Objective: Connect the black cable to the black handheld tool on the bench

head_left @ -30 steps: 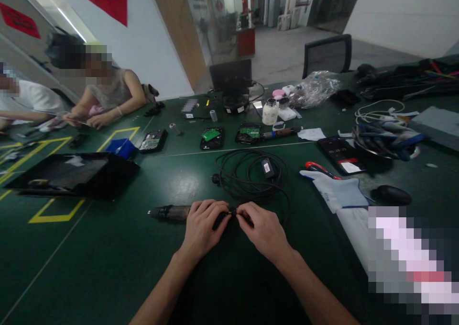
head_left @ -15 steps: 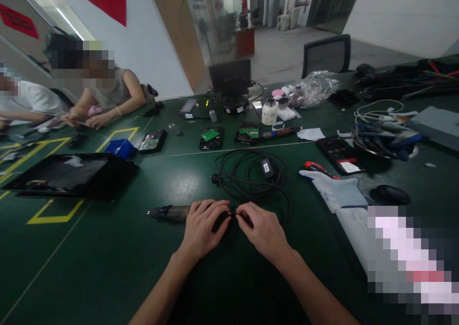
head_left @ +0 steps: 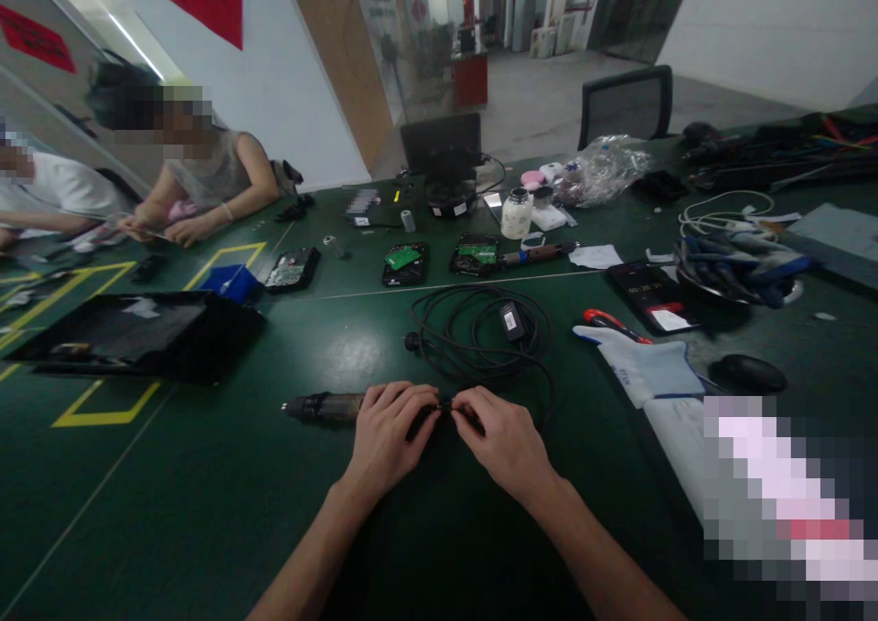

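An electric screwdriver [head_left: 322,408] lies along the green table with its tip pointing left. My left hand [head_left: 394,424] is closed around its rear part and covers much of the body. Close beside it, my right hand [head_left: 504,433] pinches the plug end of a black cable at the tool's back end. The fingers hide most of the plug, so I cannot tell how far it sits in the tool. Behind my hands the black power cord [head_left: 473,365] lies in loose coils, with a labelled box [head_left: 511,321] on it.
Hard drives [head_left: 404,263] stand in a row beyond the coils, near a second screwdriver [head_left: 541,254]. On the right are a phone [head_left: 645,294], a glove [head_left: 645,365] and a mouse [head_left: 747,372]. A black tray [head_left: 137,337] is at left; a co-worker [head_left: 212,168] sits behind it.
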The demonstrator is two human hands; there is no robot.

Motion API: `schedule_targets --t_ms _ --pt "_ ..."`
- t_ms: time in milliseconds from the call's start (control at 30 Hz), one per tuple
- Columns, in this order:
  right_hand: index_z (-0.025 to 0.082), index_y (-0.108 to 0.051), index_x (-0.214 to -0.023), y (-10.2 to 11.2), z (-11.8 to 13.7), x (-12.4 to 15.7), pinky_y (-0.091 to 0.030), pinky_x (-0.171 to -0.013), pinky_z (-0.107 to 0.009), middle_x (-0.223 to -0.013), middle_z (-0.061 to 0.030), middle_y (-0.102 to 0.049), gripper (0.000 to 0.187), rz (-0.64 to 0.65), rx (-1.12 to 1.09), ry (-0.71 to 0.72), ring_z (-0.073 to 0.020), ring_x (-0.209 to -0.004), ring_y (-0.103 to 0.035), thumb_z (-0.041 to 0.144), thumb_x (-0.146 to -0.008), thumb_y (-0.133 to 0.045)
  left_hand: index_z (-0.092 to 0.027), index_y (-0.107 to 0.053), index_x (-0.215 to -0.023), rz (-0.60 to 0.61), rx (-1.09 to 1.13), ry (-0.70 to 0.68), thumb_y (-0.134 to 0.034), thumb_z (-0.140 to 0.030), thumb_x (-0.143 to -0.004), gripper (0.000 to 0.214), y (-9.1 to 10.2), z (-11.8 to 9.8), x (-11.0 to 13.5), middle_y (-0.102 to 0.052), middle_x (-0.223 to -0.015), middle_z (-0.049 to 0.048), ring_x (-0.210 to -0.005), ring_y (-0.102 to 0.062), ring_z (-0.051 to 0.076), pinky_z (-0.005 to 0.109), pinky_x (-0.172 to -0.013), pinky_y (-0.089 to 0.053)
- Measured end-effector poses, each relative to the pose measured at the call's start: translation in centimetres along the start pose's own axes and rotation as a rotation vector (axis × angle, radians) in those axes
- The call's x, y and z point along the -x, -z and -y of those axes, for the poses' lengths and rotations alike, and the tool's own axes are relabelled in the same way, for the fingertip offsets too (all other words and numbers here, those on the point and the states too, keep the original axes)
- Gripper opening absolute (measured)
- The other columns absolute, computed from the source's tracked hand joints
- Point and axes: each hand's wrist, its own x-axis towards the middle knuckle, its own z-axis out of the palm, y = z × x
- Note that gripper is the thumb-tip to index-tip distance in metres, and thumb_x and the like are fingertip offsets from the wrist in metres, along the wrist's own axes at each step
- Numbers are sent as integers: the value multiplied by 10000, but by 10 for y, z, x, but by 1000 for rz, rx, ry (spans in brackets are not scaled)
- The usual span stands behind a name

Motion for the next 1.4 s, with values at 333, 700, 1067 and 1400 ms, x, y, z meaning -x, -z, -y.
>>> schedule_targets --t_ms 333,700,1067,1400 --pt "259 -654 -1114 0 0 1 -492 -774 -295 -1082 -23 -730 118 -6 -2 8 -187 -919 -702 225 -1053 -559 -281 -712 -1164 -24 -14 -14 -653 -286 -1012 164 -1 0 0 -779 -1222 17 -1124 -678 265 456 -947 -449" --pt "250 -651 -1113 -1 -1 0 -495 -785 -300 -1083 -24 -724 114 -5 -7 0 -184 -924 -697 215 -1048 -564 -273 -709 -1112 -38 -7 3 -657 -297 -1017 111 0 -1 -1 -789 -1191 11 -1099 -682 264 455 -932 -445" --pt "254 -659 -1107 -1 -1 0 -503 -779 -296 -1059 -24 -725 109 -6 -5 -9 -186 -911 -701 228 -1047 -572 -274 -713 -1092 -62 -26 16 -684 -304 -994 106 -2 -1 0 -794 -1170 19 -1080 -695 268 446 -911 -451" --pt "253 -659 -1115 -1 -1 0 -505 -769 -289 -1066 -29 -734 118 -17 2 4 -184 -906 -706 232 -1050 -563 -277 -709 -1120 -44 -19 13 -660 -309 -1010 125 0 0 0 -785 -1198 19 -1102 -682 272 457 -933 -447"
